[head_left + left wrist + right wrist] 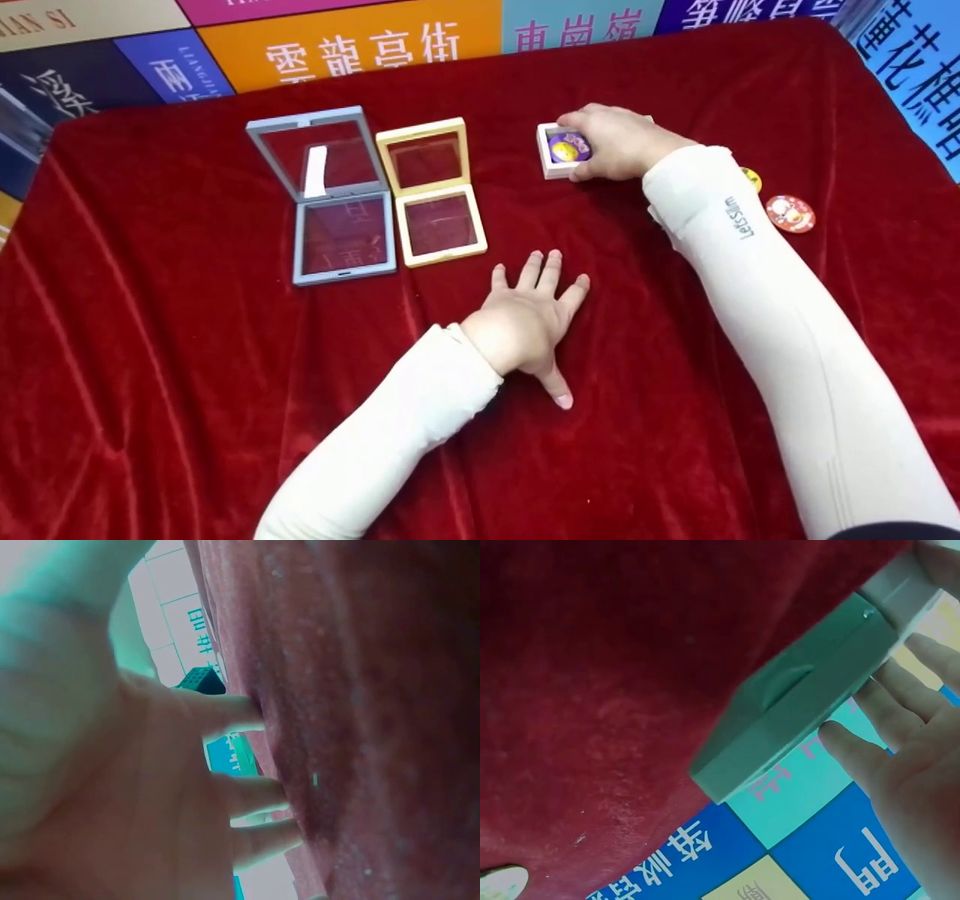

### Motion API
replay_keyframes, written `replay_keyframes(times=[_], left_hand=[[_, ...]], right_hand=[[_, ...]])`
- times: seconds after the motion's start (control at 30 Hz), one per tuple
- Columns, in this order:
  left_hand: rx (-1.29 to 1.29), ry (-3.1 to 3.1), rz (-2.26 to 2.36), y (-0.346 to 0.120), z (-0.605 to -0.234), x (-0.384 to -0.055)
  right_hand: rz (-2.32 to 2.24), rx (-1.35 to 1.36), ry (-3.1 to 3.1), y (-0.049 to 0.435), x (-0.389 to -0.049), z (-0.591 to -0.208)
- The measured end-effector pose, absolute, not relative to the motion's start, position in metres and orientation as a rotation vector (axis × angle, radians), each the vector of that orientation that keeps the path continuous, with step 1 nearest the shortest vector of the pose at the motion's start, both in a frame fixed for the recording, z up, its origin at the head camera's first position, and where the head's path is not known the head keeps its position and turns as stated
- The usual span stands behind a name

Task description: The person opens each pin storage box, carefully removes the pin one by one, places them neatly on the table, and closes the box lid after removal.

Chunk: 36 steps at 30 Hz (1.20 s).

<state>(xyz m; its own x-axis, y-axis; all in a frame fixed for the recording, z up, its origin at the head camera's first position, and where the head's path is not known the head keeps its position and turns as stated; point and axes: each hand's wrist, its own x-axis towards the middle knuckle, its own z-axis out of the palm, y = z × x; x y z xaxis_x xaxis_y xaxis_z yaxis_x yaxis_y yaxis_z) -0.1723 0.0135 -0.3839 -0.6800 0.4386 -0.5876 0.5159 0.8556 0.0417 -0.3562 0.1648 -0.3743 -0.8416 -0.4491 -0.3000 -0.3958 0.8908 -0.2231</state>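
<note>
In the head view my right hand point(619, 142) spans a small white frame point(550, 169), thumb at its near edge and fingers at its far edge. A purple round badge point(568, 148) with a yellow figure shows inside the frame, and my hand hides the right part. In the right wrist view, fingers point(855, 750) lie along one side of the frame point(795, 712). My left hand point(521, 322) rests on the red cloth with fingers spread and nothing held; in the left wrist view its fingertips meet the cloth. It lies nearest to an opened yellow frame point(406, 251).
An opened blue-grey frame point(300, 259) stands left of the yellow one, both lids tilted up, with a white strip point(316, 171) at the blue one's lid. Right of my right sleeve lie a red round badge point(790, 214) and a partly hidden yellow badge point(752, 179). Lettered colour panels point(360, 52) border the table.
</note>
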Motion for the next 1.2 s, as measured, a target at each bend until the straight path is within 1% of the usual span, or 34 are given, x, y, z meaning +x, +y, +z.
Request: replay_keyframes(times=[0.27, 0.5, 0.7, 1.07, 1.2], left_hand=[[0.693, 2.422, -0.170, 0.014, -0.383, -0.173], [0.699, 2.419, -0.184, 0.013, -0.382, -0.173], [0.693, 2.413, -0.183, 0.013, -0.383, -0.173], [0.692, 2.422, -0.170, 0.013, -0.384, -0.172], [0.689, 2.419, -0.187, 0.013, -0.383, -0.174]], right_hand=[[-0.247, -0.647, 2.720, 0.166, -0.354, -0.375], [-0.171, -0.609, 2.720, 0.167, -0.354, -0.374], [-0.157, -0.633, 2.709, 0.166, -0.354, -0.376], [-0.271, -0.756, 2.747, 0.174, -0.348, -0.380], [-0.376, -0.903, 2.756, 0.177, -0.337, -0.377]])
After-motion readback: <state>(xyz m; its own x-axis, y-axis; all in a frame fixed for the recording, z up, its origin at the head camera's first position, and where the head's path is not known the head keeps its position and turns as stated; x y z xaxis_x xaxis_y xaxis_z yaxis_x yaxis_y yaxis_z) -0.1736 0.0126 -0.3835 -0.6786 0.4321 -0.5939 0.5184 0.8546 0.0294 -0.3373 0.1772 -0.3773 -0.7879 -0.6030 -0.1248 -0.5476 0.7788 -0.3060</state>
